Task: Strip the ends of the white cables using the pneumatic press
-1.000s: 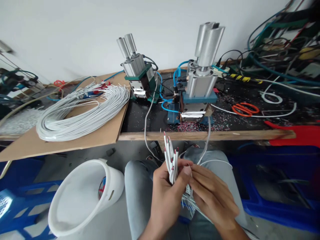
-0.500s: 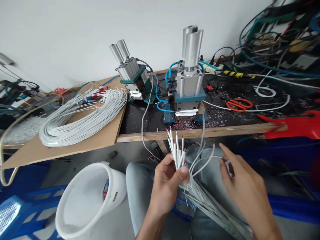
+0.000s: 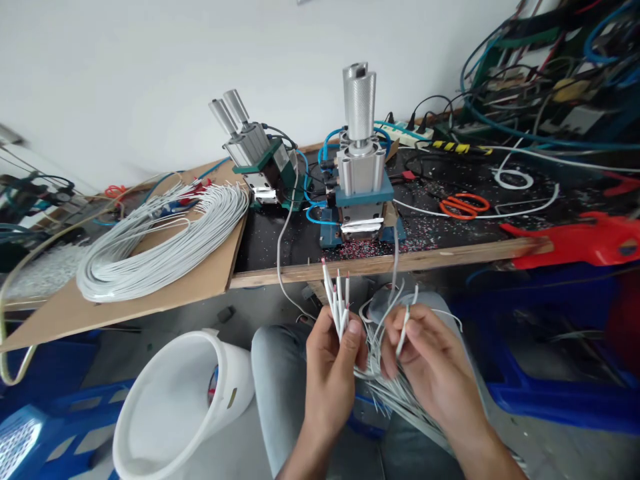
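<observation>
My left hand (image 3: 333, 363) is closed round several white cables (image 3: 339, 297), their ends pointing up with reddish tips. Between the thumb and fingers of my right hand (image 3: 433, 363) is a single white cable (image 3: 403, 333) with a dark or greenish tip, apart from the left hand's group. Below both hands, the long loose bundle of cables (image 3: 395, 393) runs across my lap toward the lower right. Just beyond my hands, at the bench edge, stands a pneumatic machine (image 3: 361, 180) with silver cylinders and a blue plate.
A second machine (image 3: 257, 160) stands left of the first. A coil of white cable (image 3: 165, 260) lies on cardboard (image 3: 220, 267). Orange-handled scissors (image 3: 464, 207) and a red tool (image 3: 580, 240) are on the bench at right. A white bucket (image 3: 235, 373) stands by my left leg.
My right hand has moved left toward the bundle and now pinches one cable. My left hand keeps its hold and sits slightly lower, with fewer ends showing. The view has shifted a little.
</observation>
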The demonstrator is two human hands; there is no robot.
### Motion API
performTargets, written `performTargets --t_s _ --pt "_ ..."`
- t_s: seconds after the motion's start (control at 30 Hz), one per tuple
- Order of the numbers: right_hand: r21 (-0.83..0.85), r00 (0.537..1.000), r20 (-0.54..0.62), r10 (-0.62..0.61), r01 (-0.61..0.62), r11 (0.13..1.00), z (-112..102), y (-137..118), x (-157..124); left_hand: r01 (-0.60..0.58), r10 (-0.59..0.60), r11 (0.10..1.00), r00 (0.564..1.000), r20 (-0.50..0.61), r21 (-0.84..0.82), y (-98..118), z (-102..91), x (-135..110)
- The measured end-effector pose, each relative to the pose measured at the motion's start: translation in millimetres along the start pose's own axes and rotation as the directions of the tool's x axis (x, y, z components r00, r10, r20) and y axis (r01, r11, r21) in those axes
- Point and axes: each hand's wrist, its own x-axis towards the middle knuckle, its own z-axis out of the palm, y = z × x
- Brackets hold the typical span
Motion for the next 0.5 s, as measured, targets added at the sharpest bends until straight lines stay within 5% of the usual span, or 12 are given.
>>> performTargets --t_s 0.13,0.23,0.3,0.37,0.43,0.5 --pt "-0.150 0.981 0.127 0.144 -0.124 0.981 6 1 -11 0.146 -0.152 0.987 0.983 0.103 0.060 4 -2.3 -5" --pt "-0.336 0.976 0.165 0.145 -0.082 0.938 10 -2 -17 0.204 -0.217 0.974 0.967 0.136 0.102 5 -8.1 -9" --pt "-0.467 0.979 0.194 0.065 0.034 0.884 4 1 -22 0.147 -0.157 0.981 0.985 0.073 0.126 5 -13.1 -10" --pt "-0.562 0.986 0.064 -0.151 0.161 0.811 -12 10 -28 0.088 -0.085 0.985 0.996 -0.024 0.146 6 -17.2 -11" --pt "-0.591 0.900 -0.210 -0.382 0.195 0.783 -35 22 -31 0.075 -0.059 0.983 0.993 -0.100 0.166 7 -19.3 -12" --pt "-0.545 0.877 -0.328 -0.352 0.129 0.828 -57 33 -27 0.088 -0.066 0.980 0.990 -0.123 0.180 9 -19.2 -14"
